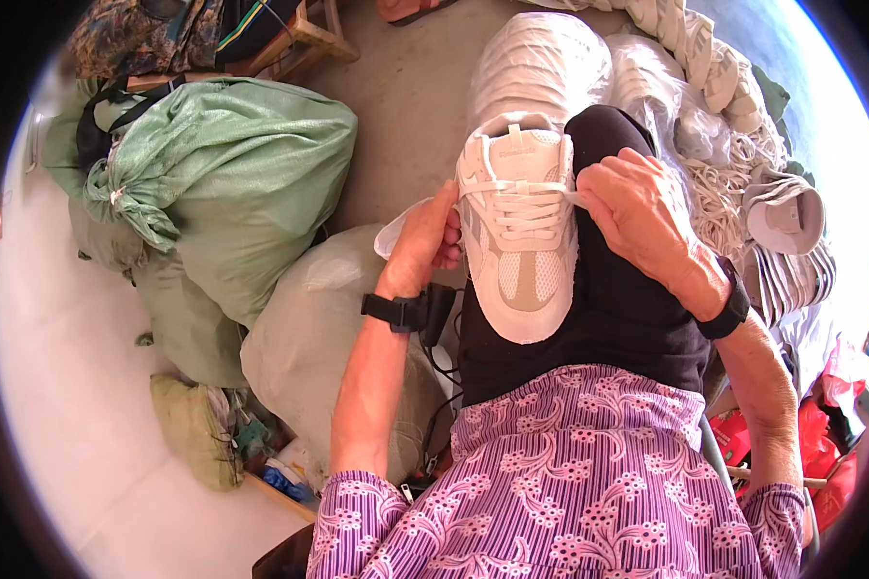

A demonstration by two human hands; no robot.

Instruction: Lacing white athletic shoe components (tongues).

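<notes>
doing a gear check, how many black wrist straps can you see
2: a left strap, worn just behind the left hand, and a right strap, worn just behind the right hand.

**One left hand, one right hand, one shoe upper**

Two wristbands. One tied green sack, one olive sack, one pale bag. At least two wrapped stacks. One lace heap. Loose uppers overlap too much to count.

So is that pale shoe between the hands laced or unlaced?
Laced, at least partly: rows of pale lace cross the shoe, and the right hand pinches the lace beside it. No bow shows.
</notes>
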